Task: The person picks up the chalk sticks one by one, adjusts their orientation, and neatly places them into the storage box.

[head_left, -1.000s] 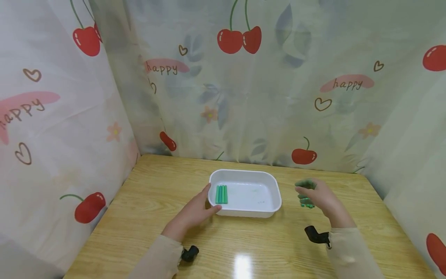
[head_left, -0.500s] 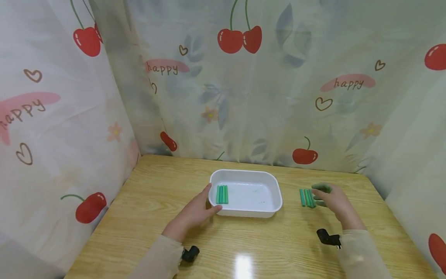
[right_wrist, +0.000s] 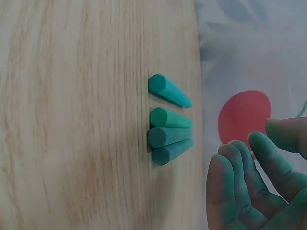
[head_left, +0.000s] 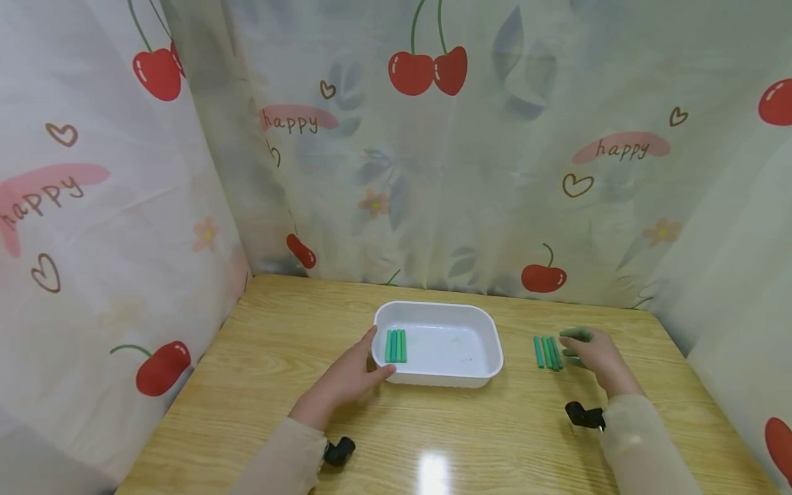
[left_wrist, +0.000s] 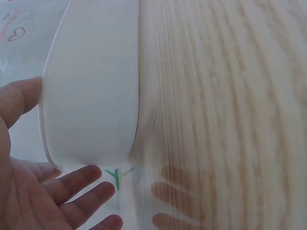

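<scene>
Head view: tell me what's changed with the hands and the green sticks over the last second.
The right hand has moved off to the right, uncovering the four green sticks on the table; whether it was gripping them before, I can't tell. The left hand stays at the white tray's left end; the tray and the green sticks in it look unmoved.

The left wrist view cut off the white tub (left_wrist: 91, 86), and its side hid the green sticks (head_left: 396, 346) inside. Specks (head_left: 467, 360) in it were too tiny to name. The right wrist view cut off the right hand (right_wrist: 261, 189).
</scene>
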Action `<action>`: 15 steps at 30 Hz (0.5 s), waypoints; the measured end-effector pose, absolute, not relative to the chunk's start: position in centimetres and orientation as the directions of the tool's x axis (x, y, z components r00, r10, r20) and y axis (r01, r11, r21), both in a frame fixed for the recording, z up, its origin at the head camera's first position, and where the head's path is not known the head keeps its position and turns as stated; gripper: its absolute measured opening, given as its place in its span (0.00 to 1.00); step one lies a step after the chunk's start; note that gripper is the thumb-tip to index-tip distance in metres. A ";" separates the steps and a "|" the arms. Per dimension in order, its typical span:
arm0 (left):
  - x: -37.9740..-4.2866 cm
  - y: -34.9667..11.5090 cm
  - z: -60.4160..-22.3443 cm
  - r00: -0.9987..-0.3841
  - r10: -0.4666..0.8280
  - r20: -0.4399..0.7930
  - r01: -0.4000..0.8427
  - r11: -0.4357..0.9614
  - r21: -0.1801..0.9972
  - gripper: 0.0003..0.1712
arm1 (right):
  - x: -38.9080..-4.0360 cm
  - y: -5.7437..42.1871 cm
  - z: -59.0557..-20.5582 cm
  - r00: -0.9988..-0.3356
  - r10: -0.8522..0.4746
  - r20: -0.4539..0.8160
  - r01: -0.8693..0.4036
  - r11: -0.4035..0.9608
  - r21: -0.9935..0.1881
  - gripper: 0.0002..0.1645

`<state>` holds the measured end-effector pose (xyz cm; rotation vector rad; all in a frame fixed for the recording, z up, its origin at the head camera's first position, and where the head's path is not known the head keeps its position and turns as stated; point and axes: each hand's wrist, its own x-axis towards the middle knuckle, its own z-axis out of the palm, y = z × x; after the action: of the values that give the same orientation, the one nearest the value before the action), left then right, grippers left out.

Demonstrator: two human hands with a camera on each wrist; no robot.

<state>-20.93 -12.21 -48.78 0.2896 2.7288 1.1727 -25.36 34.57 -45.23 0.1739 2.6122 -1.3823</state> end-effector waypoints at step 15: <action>-21.0 -12.2 -48.9 -0.969 0.237 -0.069 0.113 0.674 0.730 0.57 | -27.4 35.7 -47.0 -0.964 0.033 -0.263 0.232 0.584 -0.778 0.30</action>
<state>-21.00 -12.17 -48.92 0.2870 2.7283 1.1732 -27.43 35.73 -47.05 0.2205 2.5939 -1.3215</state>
